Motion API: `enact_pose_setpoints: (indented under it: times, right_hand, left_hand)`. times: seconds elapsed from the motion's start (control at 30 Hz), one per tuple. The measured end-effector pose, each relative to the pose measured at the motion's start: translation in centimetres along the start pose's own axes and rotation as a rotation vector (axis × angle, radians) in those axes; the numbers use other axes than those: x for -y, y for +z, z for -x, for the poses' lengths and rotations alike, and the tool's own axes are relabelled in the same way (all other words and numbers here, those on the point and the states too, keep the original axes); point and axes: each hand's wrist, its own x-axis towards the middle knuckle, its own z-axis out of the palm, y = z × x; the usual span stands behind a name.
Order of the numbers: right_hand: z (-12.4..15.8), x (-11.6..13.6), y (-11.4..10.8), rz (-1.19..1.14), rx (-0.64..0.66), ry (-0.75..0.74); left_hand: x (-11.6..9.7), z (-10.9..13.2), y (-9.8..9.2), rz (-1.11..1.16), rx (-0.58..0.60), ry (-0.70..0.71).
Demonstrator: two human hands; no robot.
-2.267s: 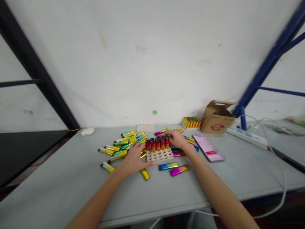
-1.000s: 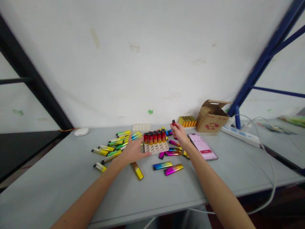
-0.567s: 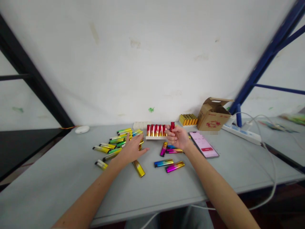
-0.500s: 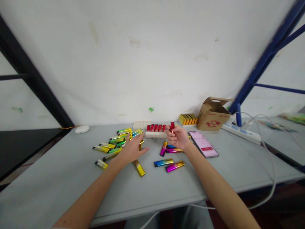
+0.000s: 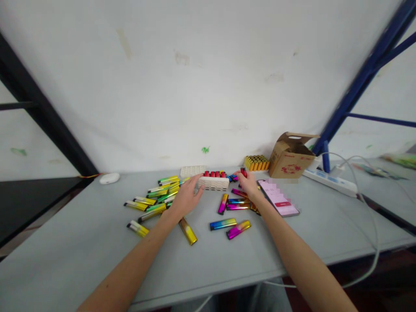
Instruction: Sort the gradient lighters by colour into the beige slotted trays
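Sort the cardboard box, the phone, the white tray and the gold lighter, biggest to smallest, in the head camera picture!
Cardboard box and phone: too alike to rank.
Next, white tray.
Smallest, gold lighter, though it's nearer the camera.

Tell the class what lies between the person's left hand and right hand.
In the head view, a white tray holding red lighters lies between the left hand and the right hand.
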Motion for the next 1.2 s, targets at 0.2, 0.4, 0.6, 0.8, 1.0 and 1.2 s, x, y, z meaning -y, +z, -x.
enact_pose_setpoints:
  times: [0.2, 0.4, 0.6, 0.8, 1.0, 1.2]
  right_hand:
    - [1.3, 1.2, 1.0, 0.195, 0.078, -0.063]
    - [1.8, 1.9, 0.5, 0.11, 0.223, -0.072]
    - [1.8, 1.7, 0.2, 0.11, 0.307, -0.141]
    - [2.0, 1.8, 0.2, 0.152, 0.371, -0.189]
    - [2.2, 1.7, -0.1, 0.193, 0.416, -0.261]
    - [2.4, 1.7, -0.1, 0.271, 0.423, -0.321]
  left_hand:
    - [0.8, -0.1, -0.3, 0.024, 0.023, 0.021]
    - [0.7, -0.1, -1.1, -0.055, 0.012, 0.037]
    - [1.2, 0.3, -1.9, -0.082, 0.045, 0.077]
    - [1.2, 0.9, -2.7, -0.034, 0.086, 0.134]
    - [0.4, 1.7, -3.4, -0.015, 0.124, 0.144]
    - [0.6, 2.2, -3.1, -0.005, 0.166, 0.164]
